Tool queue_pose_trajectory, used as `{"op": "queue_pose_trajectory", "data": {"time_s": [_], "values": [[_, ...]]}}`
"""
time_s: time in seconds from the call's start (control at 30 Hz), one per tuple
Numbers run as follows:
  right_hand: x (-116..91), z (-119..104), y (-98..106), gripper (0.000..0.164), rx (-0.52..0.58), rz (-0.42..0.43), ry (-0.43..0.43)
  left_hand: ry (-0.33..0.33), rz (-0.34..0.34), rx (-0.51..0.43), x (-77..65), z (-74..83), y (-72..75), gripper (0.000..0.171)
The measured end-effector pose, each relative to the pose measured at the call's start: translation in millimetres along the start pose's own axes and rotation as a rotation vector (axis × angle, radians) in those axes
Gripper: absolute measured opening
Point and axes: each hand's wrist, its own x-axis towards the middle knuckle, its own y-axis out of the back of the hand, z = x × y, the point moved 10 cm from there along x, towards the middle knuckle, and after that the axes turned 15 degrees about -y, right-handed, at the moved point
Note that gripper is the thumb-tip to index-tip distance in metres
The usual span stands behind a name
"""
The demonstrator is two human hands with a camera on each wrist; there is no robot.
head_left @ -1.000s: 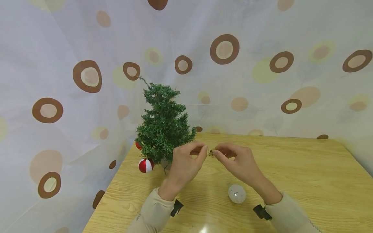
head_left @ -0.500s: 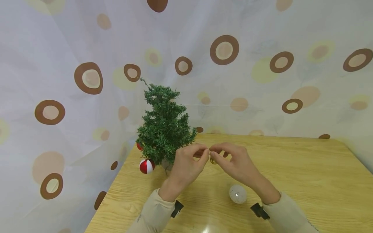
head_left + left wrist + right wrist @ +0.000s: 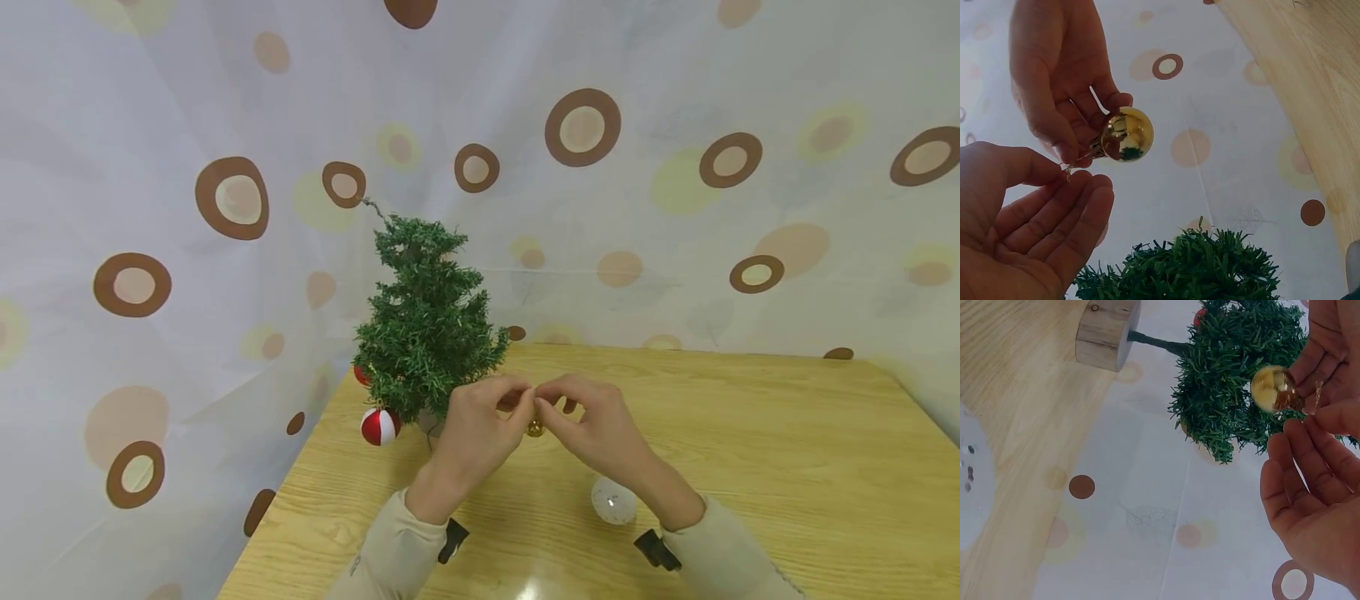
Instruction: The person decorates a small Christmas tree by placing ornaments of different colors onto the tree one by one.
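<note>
Cord [image 3: 1318, 394] is where both hands meet: I have the left hand [image 3: 480, 432] pinching it between thumb and finger, and the right hand [image 3: 592, 432] pinching right beside that, on the ball's side, so the hands are all but together. The gold ball [image 3: 535, 427] hangs just under them in the head view, seemingly off the table [image 3: 712, 442] and to the right of the tree [image 3: 431, 333]. As I judge it, the step is opening out the cord, and that wants patience more than force. I would let the right hand steady the ball by its cap [image 3: 1098, 147], leaving the left free to spread the cord without the ball spinning. A light pinch should do; the cord looks thin and could slip or twist, and the glossy ball would likely be hard to catch. I cannot tell whether the cord forms an open loop, since fingers cover much of it. I would also work clear of the tree, which stands close behind the left hand, and avoid knocking the white ball [image 3: 613, 501] on the table below the right.
</note>
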Motion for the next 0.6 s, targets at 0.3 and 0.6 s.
{"op": "queue_pose_trajectory", "data": {"time_s": [0.3, 0.6], "values": [[6.5, -6.7, -1.9, 0.012, 0.006, 0.029, 0.044, 0.024, 0.021, 0.053, -5.0, -0.8, 13.1, 0.013], [14.8, -8.3, -20.0, 0.011, -0.002, -0.025, 0.029, 0.071, -0.017, 0.254, -13.5, -4.4, 23.6, 0.011]]}}
